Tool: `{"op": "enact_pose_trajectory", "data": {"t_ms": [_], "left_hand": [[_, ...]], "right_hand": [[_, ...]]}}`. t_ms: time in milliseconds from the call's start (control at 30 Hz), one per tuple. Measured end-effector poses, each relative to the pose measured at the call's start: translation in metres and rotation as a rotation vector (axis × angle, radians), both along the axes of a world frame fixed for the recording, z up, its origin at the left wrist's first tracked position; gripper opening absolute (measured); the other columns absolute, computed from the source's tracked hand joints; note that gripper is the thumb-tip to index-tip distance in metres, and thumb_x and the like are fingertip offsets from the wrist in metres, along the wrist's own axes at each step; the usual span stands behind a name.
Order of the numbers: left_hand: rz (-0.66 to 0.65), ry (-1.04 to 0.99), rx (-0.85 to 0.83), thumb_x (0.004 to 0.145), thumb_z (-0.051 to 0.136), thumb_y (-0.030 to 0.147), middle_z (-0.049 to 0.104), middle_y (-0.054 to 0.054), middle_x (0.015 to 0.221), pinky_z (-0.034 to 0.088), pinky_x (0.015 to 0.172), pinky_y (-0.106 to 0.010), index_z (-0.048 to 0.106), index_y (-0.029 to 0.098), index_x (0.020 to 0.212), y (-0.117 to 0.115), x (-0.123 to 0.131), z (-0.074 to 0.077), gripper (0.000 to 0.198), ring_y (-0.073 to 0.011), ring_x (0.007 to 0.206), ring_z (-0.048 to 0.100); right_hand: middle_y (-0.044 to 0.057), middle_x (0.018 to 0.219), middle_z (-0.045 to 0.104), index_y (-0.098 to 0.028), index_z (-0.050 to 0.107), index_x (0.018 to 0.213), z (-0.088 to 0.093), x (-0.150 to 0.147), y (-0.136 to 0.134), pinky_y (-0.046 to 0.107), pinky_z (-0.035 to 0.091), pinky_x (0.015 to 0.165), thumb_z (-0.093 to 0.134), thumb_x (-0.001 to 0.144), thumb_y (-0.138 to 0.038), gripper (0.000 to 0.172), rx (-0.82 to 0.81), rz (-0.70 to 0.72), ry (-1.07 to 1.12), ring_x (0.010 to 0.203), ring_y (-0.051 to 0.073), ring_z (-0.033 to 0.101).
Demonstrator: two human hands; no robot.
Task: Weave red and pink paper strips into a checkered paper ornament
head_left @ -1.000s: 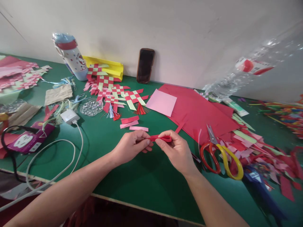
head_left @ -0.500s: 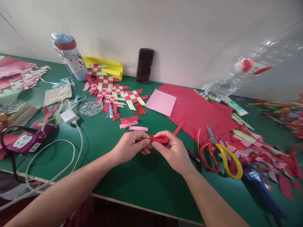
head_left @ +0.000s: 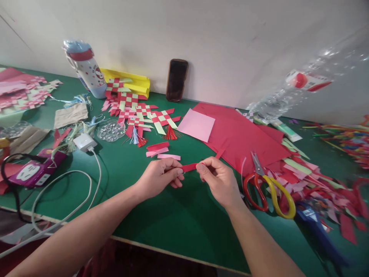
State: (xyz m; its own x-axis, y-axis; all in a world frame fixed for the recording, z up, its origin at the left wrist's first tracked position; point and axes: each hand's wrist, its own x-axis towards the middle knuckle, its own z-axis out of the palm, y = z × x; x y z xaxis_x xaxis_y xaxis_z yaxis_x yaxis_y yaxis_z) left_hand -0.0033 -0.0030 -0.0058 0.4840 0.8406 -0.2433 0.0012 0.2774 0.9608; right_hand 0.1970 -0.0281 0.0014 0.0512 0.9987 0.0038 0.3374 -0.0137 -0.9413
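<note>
Drinking flask: A white drinking flask with a blue lid and red band (head_left: pixel 93 73) bears dots, a cartoon figure and small lettering, too soft to read.
Bottle label: A red-and-white label (head_left: pixel 308 80) wraps a clear ridged plastic bottle (head_left: pixel 276 104); its print is illegible.
Left hand: The left hand (head_left: pixel 160 177) pinches a narrow red paper strip (head_left: pixel 190 167) between thumb and closed fingers.
Right hand: The right hand (head_left: pixel 217 179) grips the same strip, thumb against fingertips.
Red strip: It spans the short gap between the hands, above a green tabletop (head_left: pixel 181 227); both ends disappear into the fingers.
Near the hands: Short pink and red paper strips (head_left: pixel 168 157) lie just beyond the left hand; scissors with one red and one yellow handle (head_left: pixel 258 168) rest to the right of the right hand.
Hard to see: A blue-handled tool (head_left: pixel 318 229) blurs at lower right, its pale sticker unreadable; a heap of multicoloured thin strands (head_left: pixel 350 142) is cut off at the right edge.
</note>
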Motion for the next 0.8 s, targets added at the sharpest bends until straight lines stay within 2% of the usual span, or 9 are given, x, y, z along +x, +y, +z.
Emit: {"op": "enact_pose_trajectory", "data": {"t_ms": [100,200,267,400,500,667,800], "left_hand": [[-0.001,0.007,-0.001,0.083,0.07,0.035,0.069,-0.002,0.076,0.057,0.059,-0.021,0.062,0.013,0.087,0.0,0.0,0.001,0.024,-0.011,0.062,0.069],[-0.005,0.008,-0.003,0.083,0.07,0.036,0.069,-0.002,0.074,0.056,0.058,-0.021,0.062,0.013,0.084,0.0,-0.001,0.001,0.024,-0.0107,0.061,0.068],[-0.009,0.001,-0.008,0.082,0.07,0.038,0.068,-0.002,0.073,0.056,0.057,-0.021,0.061,0.013,0.083,0.001,-0.001,0.002,0.026,-0.0106,0.06,0.068],[-0.047,-0.019,-0.023,0.082,0.071,0.042,0.068,-0.002,0.073,0.056,0.057,-0.022,0.062,0.013,0.083,0.002,0.0,0.003,0.03,-0.0108,0.059,0.067],[-0.073,-0.02,-0.025,0.081,0.072,0.043,0.068,-0.003,0.073,0.056,0.057,-0.022,0.063,0.012,0.082,0.001,-0.001,0.004,0.032,-0.0109,0.059,0.067],[-0.071,-0.008,-0.02,0.081,0.071,0.043,0.067,-0.002,0.073,0.055,0.056,-0.021,0.062,0.013,0.082,0.001,-0.001,0.004,0.031,-0.0108,0.059,0.067],[-0.06,0.008,-0.005,0.083,0.069,0.041,0.067,-0.002,0.074,0.055,0.056,-0.021,0.06,0.013,0.083,0.001,-0.001,0.003,0.029,-0.0105,0.059,0.066]], "right_hand": [[-0.005,0.058,0.046,-0.021,0.055,0.067,0.001,-0.001,0.0,0.024,0.036,0.053,0.062,0.087,-0.051,0.036,0.032,0.018,0.004,0.055,0.01,0.042],[-0.003,0.062,0.051,-0.021,0.054,0.067,0.002,-0.001,0.0,0.024,0.039,0.055,0.057,0.09,-0.052,0.039,0.013,0.031,0.044,0.057,0.011,0.045],[-0.002,0.065,0.055,-0.021,0.058,0.074,0.002,-0.002,0.0,0.025,0.041,0.056,0.056,0.09,-0.053,0.037,-0.012,0.052,0.075,0.058,0.011,0.048],[-0.001,0.074,0.062,-0.021,0.064,0.092,0.002,-0.008,-0.001,0.026,0.048,0.062,0.069,0.081,-0.047,0.029,-0.068,0.17,0.083,0.066,0.013,0.057],[0.002,0.086,0.068,-0.021,0.066,0.088,0.001,-0.013,-0.002,0.029,0.05,0.07,0.069,0.082,-0.044,0.024,-0.067,0.242,0.046,0.077,0.016,0.062],[-0.003,0.063,0.056,-0.021,0.064,0.078,0.003,-0.009,-0.002,0.026,0.04,0.055,0.064,0.085,-0.047,0.027,-0.053,0.166,-0.018,0.056,0.011,0.048],[-0.004,0.059,0.05,-0.021,0.062,0.077,0.003,-0.001,-0.001,0.026,0.037,0.054,0.062,0.087,-0.05,0.031,-0.049,0.101,-0.016,0.056,0.012,0.046]]}}
